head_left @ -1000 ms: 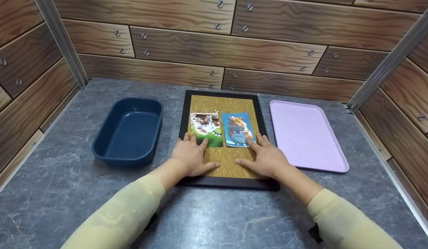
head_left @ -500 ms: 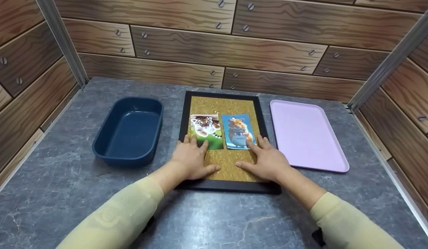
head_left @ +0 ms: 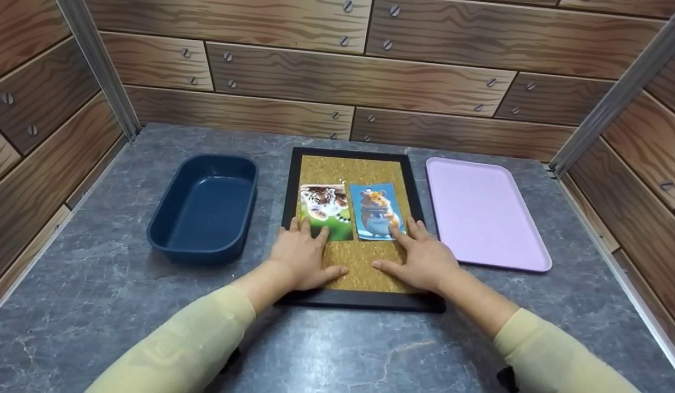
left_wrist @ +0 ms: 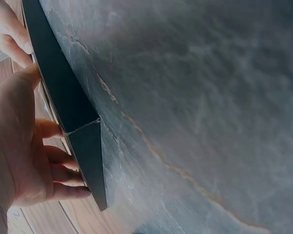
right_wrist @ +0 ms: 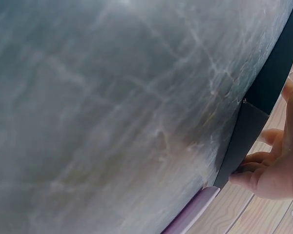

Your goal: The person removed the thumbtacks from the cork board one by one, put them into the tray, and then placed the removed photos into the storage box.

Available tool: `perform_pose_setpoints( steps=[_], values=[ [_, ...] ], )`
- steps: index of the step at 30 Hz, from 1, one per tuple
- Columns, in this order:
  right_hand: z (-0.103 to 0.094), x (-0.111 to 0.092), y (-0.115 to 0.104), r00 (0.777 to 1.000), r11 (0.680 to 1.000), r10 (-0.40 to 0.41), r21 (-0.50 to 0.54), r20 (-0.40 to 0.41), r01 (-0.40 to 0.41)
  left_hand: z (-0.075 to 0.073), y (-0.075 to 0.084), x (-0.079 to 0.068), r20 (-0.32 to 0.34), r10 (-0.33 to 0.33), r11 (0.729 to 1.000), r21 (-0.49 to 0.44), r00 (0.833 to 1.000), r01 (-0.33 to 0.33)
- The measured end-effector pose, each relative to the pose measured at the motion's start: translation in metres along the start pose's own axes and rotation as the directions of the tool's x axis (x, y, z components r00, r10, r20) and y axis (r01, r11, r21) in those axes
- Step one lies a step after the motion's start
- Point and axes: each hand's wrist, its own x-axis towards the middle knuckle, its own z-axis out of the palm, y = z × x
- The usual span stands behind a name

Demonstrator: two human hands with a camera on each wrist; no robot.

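Note:
A cork board in a black frame (head_left: 364, 299) lies flat on the grey marbled table. On its cork, side by side, are a tiger picture card (head_left: 325, 204) and a blue hamster picture card (head_left: 376, 204). My left hand (head_left: 302, 256) rests spread on the board's left side, fingertips at the tiger card's lower edge. On the right side lies my right hand (head_left: 424, 256), its index finger over the hamster card's lower corner. Both thumbs point inward across the cork. In the left wrist view the frame's side (left_wrist: 58, 73) shows beneath the fingers; the right wrist view matches.
To the left stands a deep dark blue rectangular bin (head_left: 206, 213). A flat lilac tray (head_left: 487, 213) lies close to the board's right side. Wood-patterned walls (head_left: 293, 71) with metal corner posts (head_left: 97, 65) enclose the table at the back and sides.
The framed board, with both cards on it, has slid slightly toward me. Both hands have moved back a little with it, keeping their place on the board.

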Motion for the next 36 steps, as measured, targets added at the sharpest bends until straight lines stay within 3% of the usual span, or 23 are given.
perform_pose_setpoints(
  steps=[36],
  values=[
    [0.005,-0.025,-0.007,0.999,1.000,-0.025,-0.006,-0.028,0.025,0.005,0.009,-0.023,-0.044,0.012,1.000,0.015,0.999,-0.011]
  ],
)
